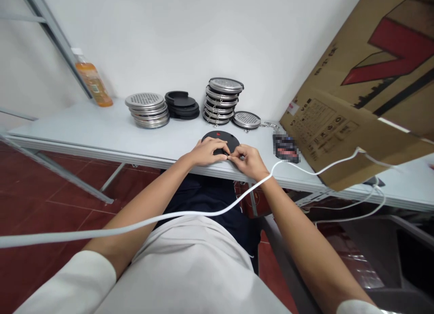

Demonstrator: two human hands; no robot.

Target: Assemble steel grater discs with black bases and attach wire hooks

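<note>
A round black disc [232, 140] with a small red mark lies near the front edge of the table. My left hand [209, 152] rests over its near left part, fingers curled onto it and thumb along the near edge. My right hand [249, 160] is closed in a pinch at the disc's near right edge, its fingertips meeting those of my left hand. Whatever sits between the right fingertips is too small and too covered to make out. Behind the disc stands a stack of metal perforated discs with black rims [222, 101], small metal clips hanging from its front.
Further left are a pile of black round parts [181, 107], a stack of silver perforated discs [146, 110] and an orange bottle [94, 85]. One rimmed disc [247, 120] lies beside small chains [271, 125]. A cardboard box [339, 119] stands right. A white cable [203, 213] crosses my arms.
</note>
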